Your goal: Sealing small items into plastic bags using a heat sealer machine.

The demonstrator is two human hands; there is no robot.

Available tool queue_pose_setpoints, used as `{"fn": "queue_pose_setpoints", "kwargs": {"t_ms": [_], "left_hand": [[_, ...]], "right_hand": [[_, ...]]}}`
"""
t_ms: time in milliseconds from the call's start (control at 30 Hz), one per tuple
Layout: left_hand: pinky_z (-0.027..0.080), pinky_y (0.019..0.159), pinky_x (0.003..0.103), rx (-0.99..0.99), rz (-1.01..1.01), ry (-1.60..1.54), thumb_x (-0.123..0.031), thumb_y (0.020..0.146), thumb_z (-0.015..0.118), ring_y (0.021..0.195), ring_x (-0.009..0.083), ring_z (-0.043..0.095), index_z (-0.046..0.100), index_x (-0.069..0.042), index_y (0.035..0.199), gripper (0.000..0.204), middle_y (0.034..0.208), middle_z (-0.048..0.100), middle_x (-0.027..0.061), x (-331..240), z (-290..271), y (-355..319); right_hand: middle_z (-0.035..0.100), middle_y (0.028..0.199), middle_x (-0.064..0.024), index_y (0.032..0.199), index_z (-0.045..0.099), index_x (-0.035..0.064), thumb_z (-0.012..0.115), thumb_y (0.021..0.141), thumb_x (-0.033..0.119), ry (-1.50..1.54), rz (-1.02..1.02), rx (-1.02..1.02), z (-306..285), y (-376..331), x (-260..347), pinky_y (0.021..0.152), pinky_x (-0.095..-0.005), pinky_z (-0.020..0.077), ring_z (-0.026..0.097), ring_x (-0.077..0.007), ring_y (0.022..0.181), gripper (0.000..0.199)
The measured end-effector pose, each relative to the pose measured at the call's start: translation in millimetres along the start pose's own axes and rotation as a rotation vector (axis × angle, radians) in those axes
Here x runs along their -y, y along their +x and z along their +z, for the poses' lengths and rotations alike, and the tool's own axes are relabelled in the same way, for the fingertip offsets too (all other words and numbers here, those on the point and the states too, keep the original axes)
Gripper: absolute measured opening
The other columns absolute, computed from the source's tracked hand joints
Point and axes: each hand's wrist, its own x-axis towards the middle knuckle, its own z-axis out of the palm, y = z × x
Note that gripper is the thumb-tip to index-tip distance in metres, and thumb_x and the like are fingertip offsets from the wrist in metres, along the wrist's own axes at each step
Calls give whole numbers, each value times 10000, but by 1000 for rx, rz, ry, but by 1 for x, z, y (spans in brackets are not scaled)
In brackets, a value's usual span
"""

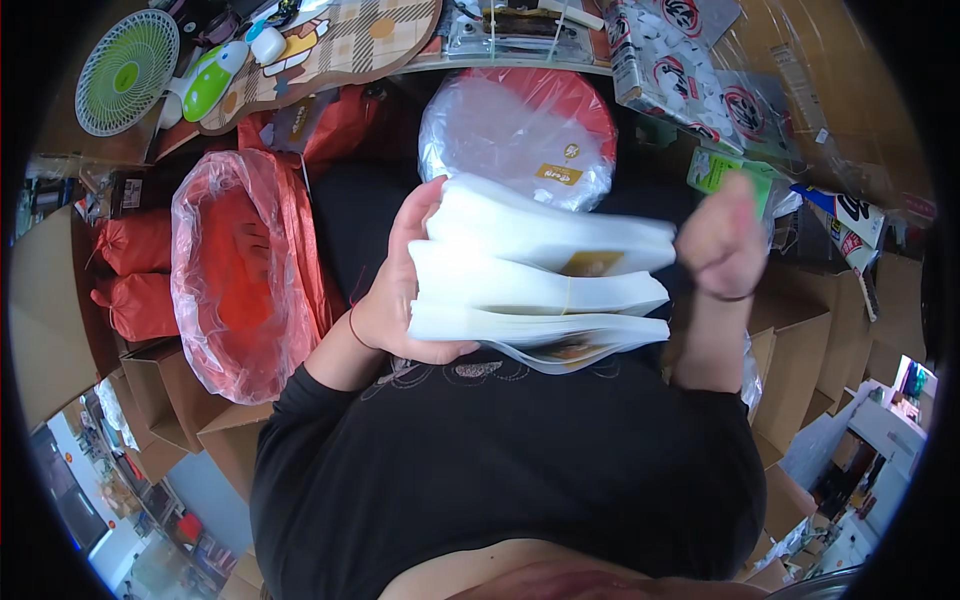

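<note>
Right now I see my left hand [395, 300] wrapped around the near end of a thick stack of white, flat plastic-wrapped packets [540, 280], thumb on top and fingers curled under, gripping it firmly. The stack sits in front of my chest, fanned into three bundles, with small yellowish labels showing between the layers. My right hand [722, 245] is at the far end of the stack, closed into a loose fist just beside or against the packets' edge; it is blurred, so I cannot tell whether it pinches anything.

Behind the stack lies a round pack of red discs in clear plastic [520, 135] with a small gold label. To my left stands a red-lined container covered by a crinkled translucent plastic bag [240, 280], and beside that, red cloth bundles [135, 270]. Brown cardboard boxes [170, 395] crowd both sides below. At the top left, a small round fan with a green centre [127, 72] rests near a plaid-patterned board [345, 40].
</note>
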Motion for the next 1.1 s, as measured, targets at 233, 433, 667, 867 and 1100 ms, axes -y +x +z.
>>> {"fn": "queue_pose_setpoints", "kwargs": {"t_ms": [233,433,667,867,1100], "left_hand": [[296,1122,445,93,-50,41,-211,602,857,1356,305,375,8,-79,1537,1269,1453,343,174,0,1,6],[299,1121,444,36,-138,-52,-238,594,864,1340,301,389,46,-68,1536,1259,1422,378,171,-4,3,7],[311,1116,435,58,-135,-81,-235,581,868,1346,296,392,81,-58,1533,1247,1433,378,169,10,-8,4],[353,1112,460,-173,-185,-588,-159,547,808,1323,340,444,165,-43,1516,1169,1418,432,178,30,-29,-9],[419,1070,470,-493,38,-545,-124,593,717,1217,335,541,344,-4,1445,938,1337,523,187,22,-133,-22]], "right_hand": [[513,821,-24,866,660,97,743,807,152,-1535,-44,568,72,45,6,662,-320,397,508,-193,740,116],[493,914,-31,845,683,118,759,797,201,-1460,102,836,77,88,-12,776,-324,395,485,-203,838,123],[418,905,-54,774,576,110,646,904,262,-1455,148,818,63,89,-26,788,-310,367,412,-228,848,212],[416,887,-55,728,501,94,615,926,350,-1290,421,567,51,66,24,753,-293,344,404,-203,821,344],[428,886,-38,762,499,83,628,930,336,-1134,233,67,11,12,16,675,-251,341,412,-151,792,330]]}}
